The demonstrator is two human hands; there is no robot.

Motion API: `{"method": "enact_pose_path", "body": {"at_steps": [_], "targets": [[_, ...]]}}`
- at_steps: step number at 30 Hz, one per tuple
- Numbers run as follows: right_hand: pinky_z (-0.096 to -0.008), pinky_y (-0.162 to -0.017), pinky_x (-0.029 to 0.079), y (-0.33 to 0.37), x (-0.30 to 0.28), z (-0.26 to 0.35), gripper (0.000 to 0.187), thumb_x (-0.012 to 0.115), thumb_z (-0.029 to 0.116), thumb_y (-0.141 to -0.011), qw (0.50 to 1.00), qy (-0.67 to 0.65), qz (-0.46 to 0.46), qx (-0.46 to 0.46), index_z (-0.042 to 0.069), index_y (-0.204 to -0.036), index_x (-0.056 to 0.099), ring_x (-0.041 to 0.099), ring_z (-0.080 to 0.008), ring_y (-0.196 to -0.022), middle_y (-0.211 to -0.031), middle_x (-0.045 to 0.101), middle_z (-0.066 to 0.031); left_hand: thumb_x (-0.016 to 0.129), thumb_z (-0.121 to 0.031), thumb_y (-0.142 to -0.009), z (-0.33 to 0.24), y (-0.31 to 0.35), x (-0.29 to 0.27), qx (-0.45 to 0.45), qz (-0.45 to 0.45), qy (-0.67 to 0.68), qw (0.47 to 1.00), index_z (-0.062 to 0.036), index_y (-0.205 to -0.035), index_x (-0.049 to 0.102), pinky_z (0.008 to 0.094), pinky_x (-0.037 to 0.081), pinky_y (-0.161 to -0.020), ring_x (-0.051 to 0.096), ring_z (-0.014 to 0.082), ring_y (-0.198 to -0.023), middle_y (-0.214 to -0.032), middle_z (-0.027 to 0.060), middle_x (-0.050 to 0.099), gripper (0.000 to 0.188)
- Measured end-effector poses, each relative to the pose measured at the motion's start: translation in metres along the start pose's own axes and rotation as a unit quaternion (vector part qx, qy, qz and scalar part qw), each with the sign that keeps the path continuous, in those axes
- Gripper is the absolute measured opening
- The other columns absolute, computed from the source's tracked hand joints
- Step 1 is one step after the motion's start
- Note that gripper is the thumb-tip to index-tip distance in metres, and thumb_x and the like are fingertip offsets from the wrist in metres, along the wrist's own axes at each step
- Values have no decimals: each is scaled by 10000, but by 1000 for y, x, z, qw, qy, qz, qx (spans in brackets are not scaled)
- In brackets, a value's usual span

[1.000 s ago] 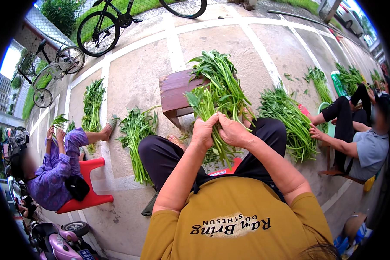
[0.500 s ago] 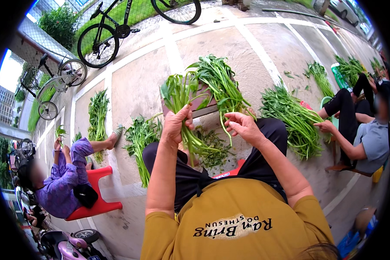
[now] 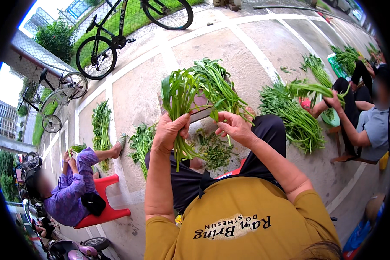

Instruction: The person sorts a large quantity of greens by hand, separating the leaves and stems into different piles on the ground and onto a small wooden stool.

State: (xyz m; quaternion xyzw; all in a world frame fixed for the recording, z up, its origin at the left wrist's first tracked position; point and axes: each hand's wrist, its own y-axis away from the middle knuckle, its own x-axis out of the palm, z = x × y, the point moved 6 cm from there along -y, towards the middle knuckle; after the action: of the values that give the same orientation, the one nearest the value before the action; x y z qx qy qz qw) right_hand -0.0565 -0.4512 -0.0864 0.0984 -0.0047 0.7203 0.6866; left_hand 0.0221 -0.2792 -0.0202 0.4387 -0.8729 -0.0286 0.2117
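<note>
Paved ground (image 3: 138,99) far; bunch of greens (image 3: 184,99) upright at centre, long axis near–far, left hand (image 3: 171,132) clenched round its stems, right hand (image 3: 234,128) just right, fingers pinching one stem, both equally close.

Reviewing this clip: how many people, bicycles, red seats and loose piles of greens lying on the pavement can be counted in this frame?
People: 3, the wearer, one in purple, one in grey
Bicycles: 2, black, white
Red seats: 1
Piles of greens on the pavement: 5
Total: 11
</note>
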Motion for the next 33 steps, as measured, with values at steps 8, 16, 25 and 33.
{"method": "enact_pose_path", "body": {"at_steps": [8,16,25,33], "targets": [[-228,-644,516,7,3,-9,317,560,123,-907,1000,-3,0,15,8,-1198,508,623,-104,-770,-1020,610,-59,595,-134,-893,-2,5,4,-2,3,-33,999,14,-1026,571,228,350,-419,426,75,-458,-644,17,505,201],[-222,-623,506,12,9,-6,221,554,141,-918,999,-27,9,30,2,-1088,579,615,-85,-724,-892,643,-39,595,-146,-899,3,3,-6,5,0,-53,999,1,-1003,570,228,346,-420,422,74,-465,-630,7,486,182],[-214,-606,494,14,11,-10,142,565,128,-910,1000,-16,9,22,12,-983,598,605,-69,-690,-841,642,-17,629,-163,-883,0,3,-9,29,-28,-82,996,-29,-923,577,213,362,-413,447,66,-463,-620,1,505,149],[-212,-575,483,15,4,-16,71,561,83,-896,1000,-6,-13,16,20,-923,576,602,-79,-662,-761,610,-21,642,-123,-862,-22,4,-6,54,-50,-234,970,-22,-868,595,226,412,-403,482,70,-470,-624,-17,529,112]]}}
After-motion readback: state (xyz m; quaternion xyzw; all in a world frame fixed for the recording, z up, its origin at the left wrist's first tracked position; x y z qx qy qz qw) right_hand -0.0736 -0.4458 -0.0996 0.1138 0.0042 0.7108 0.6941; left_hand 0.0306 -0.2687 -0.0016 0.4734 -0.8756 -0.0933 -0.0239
